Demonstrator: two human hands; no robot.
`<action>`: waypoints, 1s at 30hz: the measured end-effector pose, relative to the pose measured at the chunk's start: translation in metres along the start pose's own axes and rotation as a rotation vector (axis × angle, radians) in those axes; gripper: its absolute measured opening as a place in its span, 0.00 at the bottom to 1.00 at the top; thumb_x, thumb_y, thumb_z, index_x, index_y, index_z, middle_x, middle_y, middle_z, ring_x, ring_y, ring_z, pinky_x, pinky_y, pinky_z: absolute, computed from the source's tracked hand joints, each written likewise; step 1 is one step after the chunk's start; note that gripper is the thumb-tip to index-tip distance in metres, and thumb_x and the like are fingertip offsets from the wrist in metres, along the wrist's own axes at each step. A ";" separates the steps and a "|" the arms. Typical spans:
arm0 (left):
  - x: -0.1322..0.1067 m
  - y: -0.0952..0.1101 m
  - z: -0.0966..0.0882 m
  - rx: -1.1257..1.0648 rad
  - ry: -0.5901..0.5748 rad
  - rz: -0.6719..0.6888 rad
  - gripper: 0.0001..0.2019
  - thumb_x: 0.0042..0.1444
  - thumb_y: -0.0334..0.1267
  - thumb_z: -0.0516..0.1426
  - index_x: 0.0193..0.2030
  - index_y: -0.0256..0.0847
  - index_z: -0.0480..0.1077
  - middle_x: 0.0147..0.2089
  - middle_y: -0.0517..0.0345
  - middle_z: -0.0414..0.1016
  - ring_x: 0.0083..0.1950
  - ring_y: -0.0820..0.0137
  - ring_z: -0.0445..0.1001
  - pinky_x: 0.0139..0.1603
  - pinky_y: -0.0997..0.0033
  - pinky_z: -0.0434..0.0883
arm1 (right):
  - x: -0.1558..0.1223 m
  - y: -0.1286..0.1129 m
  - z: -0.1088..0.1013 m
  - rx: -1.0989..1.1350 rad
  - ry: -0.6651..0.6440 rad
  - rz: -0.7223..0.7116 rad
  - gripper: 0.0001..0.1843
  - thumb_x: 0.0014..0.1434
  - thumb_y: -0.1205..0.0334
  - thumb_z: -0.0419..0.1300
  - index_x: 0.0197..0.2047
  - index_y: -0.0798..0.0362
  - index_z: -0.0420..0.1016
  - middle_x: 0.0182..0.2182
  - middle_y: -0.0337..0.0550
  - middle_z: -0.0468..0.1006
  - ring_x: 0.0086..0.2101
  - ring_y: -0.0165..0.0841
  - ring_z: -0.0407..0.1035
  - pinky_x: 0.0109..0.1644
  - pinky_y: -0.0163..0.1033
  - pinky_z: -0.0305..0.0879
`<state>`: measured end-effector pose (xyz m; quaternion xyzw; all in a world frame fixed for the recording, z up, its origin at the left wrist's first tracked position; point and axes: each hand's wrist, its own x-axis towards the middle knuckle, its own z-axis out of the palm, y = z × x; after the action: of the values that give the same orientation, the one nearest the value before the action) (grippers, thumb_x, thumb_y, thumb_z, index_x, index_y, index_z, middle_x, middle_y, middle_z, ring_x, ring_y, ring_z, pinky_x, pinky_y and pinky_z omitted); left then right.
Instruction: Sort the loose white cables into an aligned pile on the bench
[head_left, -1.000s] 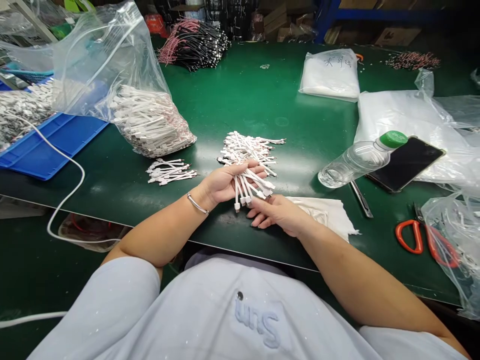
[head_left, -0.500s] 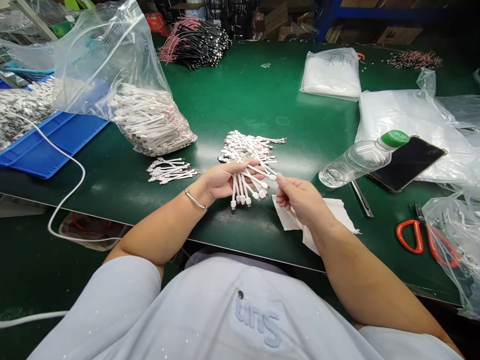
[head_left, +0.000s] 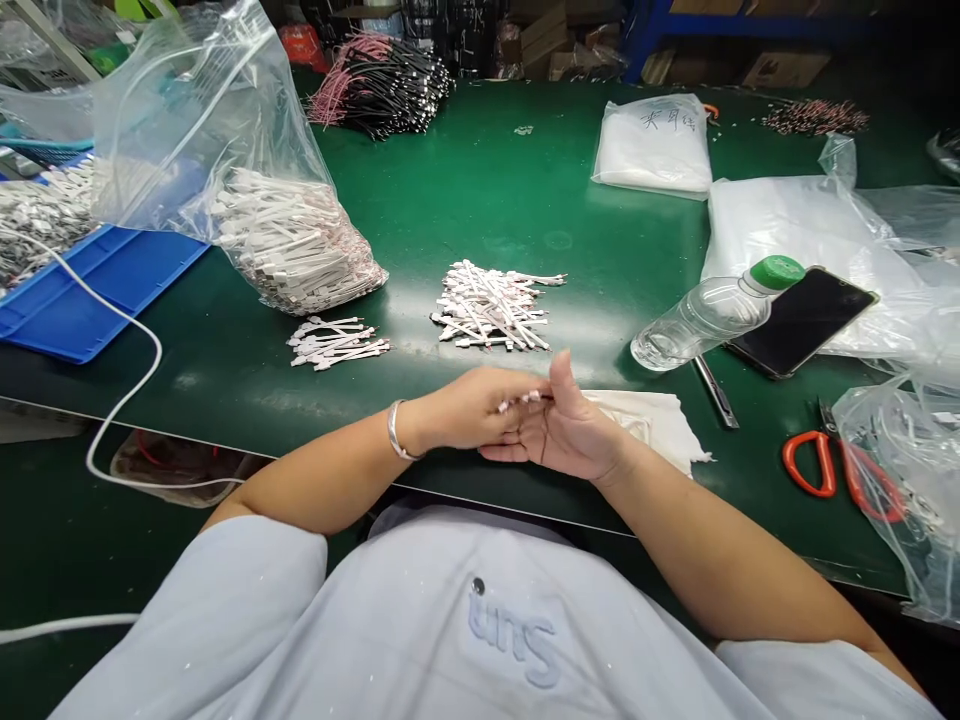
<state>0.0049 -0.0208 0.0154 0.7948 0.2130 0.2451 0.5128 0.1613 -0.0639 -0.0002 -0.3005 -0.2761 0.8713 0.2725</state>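
Observation:
My left hand [head_left: 476, 408] is closed round a bunch of short white cables [head_left: 517, 401]; only a few white connector ends show between the two hands. My right hand [head_left: 577, 432] is open beside it, thumb up and palm turned to the cable ends, its fingers partly behind the left hand. Just beyond the hands lies a loose pile of short white cables [head_left: 495, 308]. A smaller group of white cables [head_left: 337, 343] is to the left of that pile. Under my right wrist is a white paper sheet [head_left: 664, 420].
A clear bag of white cables [head_left: 292, 245] stands left, by a blue tray [head_left: 112, 290]. To the right are a bottle [head_left: 701, 320], a phone [head_left: 802, 320], a cutter knife [head_left: 716, 392] and red-handled scissors [head_left: 810, 463]. Black and pink cables [head_left: 382, 85] lie at the back.
Both hands have come nearer to me and together. The left hand has turned over and closed round the cables that were fanned out; the right hand has opened from a pinch against their ends.

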 end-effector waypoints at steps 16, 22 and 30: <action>-0.008 -0.003 0.003 0.191 0.113 0.218 0.41 0.62 0.57 0.49 0.74 0.42 0.34 0.68 0.38 0.61 0.72 0.54 0.54 0.72 0.45 0.35 | -0.004 -0.003 0.000 0.009 0.097 -0.043 0.16 0.43 0.63 0.75 0.36 0.55 0.80 0.32 0.39 0.81 0.33 0.27 0.76 0.38 0.30 0.75; -0.005 0.000 0.010 -0.004 0.591 0.149 0.35 0.64 0.48 0.50 0.73 0.51 0.38 0.72 0.51 0.54 0.74 0.61 0.50 0.73 0.54 0.41 | -0.006 -0.005 -0.001 0.015 0.111 -0.075 0.19 0.44 0.61 0.75 0.40 0.55 0.80 0.34 0.43 0.83 0.34 0.29 0.79 0.39 0.29 0.76; 0.003 0.012 0.002 -0.818 0.817 -0.360 0.32 0.55 0.48 0.61 0.64 0.45 0.58 0.66 0.47 0.62 0.69 0.59 0.60 0.68 0.57 0.59 | -0.007 -0.003 0.004 -0.084 0.157 -0.129 0.19 0.45 0.60 0.74 0.41 0.55 0.80 0.37 0.44 0.83 0.35 0.30 0.79 0.38 0.29 0.75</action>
<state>0.0096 -0.0245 0.0260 0.3259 0.4123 0.5020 0.6869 0.1641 -0.0672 0.0066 -0.3605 -0.3091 0.8135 0.3357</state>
